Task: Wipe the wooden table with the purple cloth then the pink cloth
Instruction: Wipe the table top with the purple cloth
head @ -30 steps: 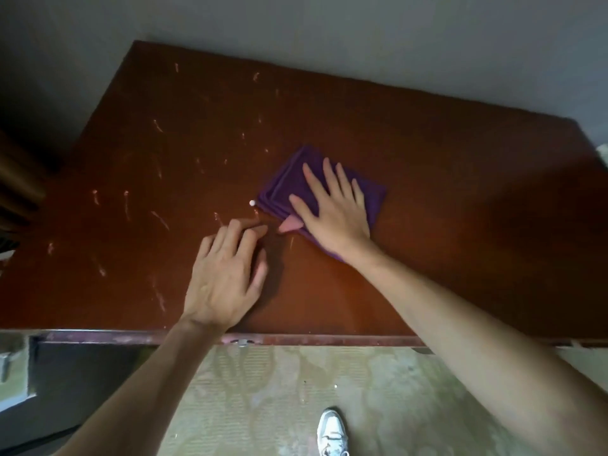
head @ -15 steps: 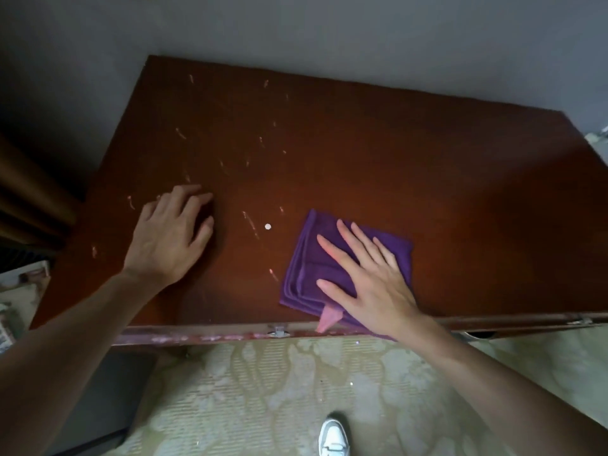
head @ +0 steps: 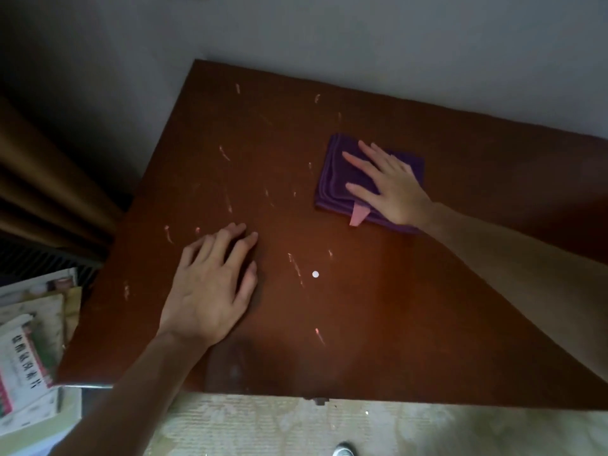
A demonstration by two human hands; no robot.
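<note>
Both forearms are bare from wrist to the picture's edge, with no sleeve showing on either. The left hand (head: 210, 291), nearer the front edge of the wooden table (head: 411, 324) than the other, wears no ring, watch or glove. The right hand (head: 391, 189), further back on that table, is likewise unadorned, its nails short and plain. Below the table's front edge, the toe of a pale shoe (head: 343, 450) shows, with a lighter rounded cap.

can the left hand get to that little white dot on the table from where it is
Probably yes: the left hand lies flat beside the white dot, with only bare wooden table between them.
</note>
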